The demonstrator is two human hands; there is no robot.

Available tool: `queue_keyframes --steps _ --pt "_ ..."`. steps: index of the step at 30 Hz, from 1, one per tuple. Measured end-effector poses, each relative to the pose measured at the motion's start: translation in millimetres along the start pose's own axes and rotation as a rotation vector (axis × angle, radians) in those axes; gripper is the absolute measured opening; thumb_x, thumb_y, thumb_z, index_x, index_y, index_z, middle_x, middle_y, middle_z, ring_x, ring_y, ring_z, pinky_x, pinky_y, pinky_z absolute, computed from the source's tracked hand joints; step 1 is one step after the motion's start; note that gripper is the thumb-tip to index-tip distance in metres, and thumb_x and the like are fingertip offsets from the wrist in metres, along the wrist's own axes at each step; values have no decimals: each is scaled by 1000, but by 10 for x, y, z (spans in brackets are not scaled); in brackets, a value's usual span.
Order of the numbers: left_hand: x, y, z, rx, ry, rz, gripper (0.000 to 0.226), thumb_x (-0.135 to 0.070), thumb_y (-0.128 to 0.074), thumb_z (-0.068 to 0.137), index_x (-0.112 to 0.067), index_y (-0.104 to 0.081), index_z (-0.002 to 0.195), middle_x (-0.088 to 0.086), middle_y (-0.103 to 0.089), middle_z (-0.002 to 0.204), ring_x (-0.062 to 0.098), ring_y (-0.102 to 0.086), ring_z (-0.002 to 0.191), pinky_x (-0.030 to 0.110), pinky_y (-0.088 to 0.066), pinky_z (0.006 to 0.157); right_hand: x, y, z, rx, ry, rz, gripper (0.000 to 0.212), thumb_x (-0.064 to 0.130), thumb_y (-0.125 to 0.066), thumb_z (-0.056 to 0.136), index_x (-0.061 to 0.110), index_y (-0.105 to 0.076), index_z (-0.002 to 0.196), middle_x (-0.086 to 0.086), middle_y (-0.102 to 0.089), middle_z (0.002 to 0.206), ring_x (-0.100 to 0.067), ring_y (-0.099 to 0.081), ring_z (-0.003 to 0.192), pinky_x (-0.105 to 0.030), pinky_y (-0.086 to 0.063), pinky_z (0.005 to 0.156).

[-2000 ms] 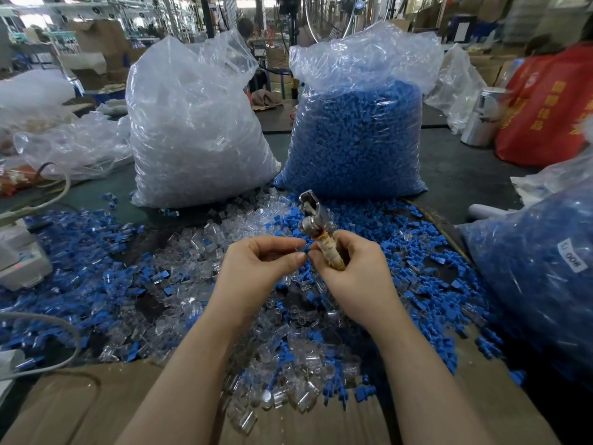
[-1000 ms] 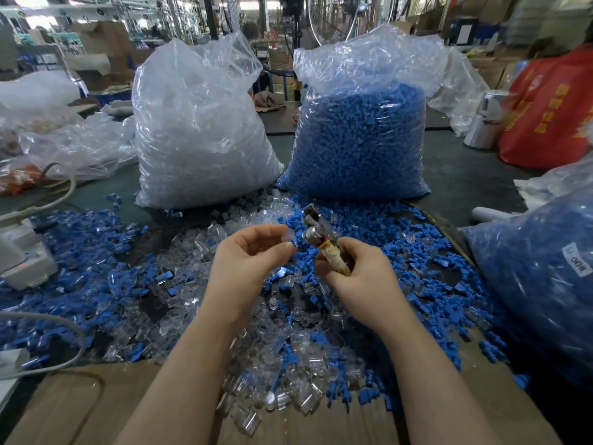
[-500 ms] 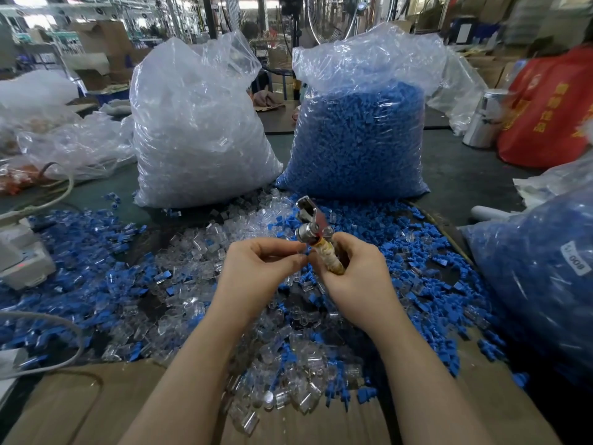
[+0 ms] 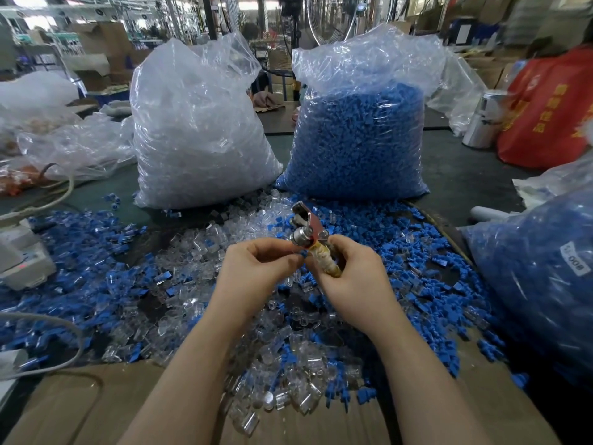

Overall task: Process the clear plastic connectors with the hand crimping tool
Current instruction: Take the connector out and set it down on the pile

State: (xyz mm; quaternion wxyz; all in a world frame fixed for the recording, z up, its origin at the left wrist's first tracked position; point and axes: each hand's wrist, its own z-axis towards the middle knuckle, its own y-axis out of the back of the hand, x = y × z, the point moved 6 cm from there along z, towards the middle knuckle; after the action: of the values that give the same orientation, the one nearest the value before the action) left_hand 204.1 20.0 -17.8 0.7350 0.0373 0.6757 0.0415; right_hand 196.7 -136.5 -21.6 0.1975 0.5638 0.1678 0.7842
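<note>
While my right hand [image 4: 354,277] grips the hand crimping tool [image 4: 313,240] above the clear plastic connectors [image 4: 288,364], my left hand [image 4: 256,271] pinches at its metal head; what it pinches is hidden. A bag label [image 4: 576,263] reads "800".

The hand crimping tool [image 4: 308,234] stands tilted, metal head up, its yellowish handle low. Clear plastic connectors [image 4: 192,252] lie loose across the desk [image 4: 465,187], mixed among blue pieces.
</note>
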Motion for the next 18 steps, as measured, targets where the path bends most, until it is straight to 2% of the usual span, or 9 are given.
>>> queue_keyframes --steps 3,7,10,14,18 --pt "9 67 12 -69 -2 -181 20 0 -75 79 -16 -73 91 4 -76 85 16 -72 82 20 -56 71 -25 12 -8 14 -37 -20 13 33 -67 90 29 -58 81 18 -60 69 -14 -53 59 -46 -49 60" --pt "-25 132 33 -140 -51 -322 24 2 -71 81 -11 -66 100 5 -75 87 19 -72 87 23 -58 75 -63 39 -7 45 -74 -74 9 31 -65 88 27 -58 86 8 -60 71 -21 -57 66 -46 -50 64" --pt "-54 149 39 -163 -106 -308 24 5 -69 84 -12 -65 101 5 -74 91 19 -71 90 24 -57 77 -62 24 -8 77 -78 -109 10 31 -65 88 26 -56 86 7 -60 74 -20 -56 68 -43 -49 64" --pt "-93 128 34 -139 -173 -226 27 5 -70 83 -14 -65 102 -4 -74 88 8 -69 84 19 -55 75 -62 -21 -6 113 -79 -128 15 33 -66 88 29 -53 82 8 -59 72 -17 -55 67 -40 -46 61" --pt "-126 105 26 -123 -212 -193 28 5 -69 82 -16 -64 101 -5 -74 87 6 -69 83 18 -54 77 -54 -45 -11 132 -71 -126 14 32 -67 87 28 -54 85 8 -61 74 -17 -57 68 -41 -48 62"
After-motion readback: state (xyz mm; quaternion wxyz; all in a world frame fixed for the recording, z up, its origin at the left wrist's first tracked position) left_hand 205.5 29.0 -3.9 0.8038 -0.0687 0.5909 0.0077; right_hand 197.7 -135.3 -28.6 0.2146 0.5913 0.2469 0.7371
